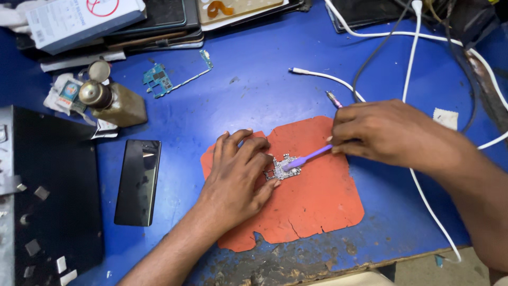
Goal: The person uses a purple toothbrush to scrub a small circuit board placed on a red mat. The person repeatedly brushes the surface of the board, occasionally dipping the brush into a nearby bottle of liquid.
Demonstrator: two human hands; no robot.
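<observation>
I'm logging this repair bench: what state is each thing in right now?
Small silver circuit board: flat on mat, pinned by left hand.
Purple-handled brush: held by right hand, tip on board.
Torn orange rubber mat: flat, edges cracked.
Black smartphone: screen dark, lying flat.
Brass-coloured bottle: lid open.
White cable: plug end loose, unconnected.
</observation>
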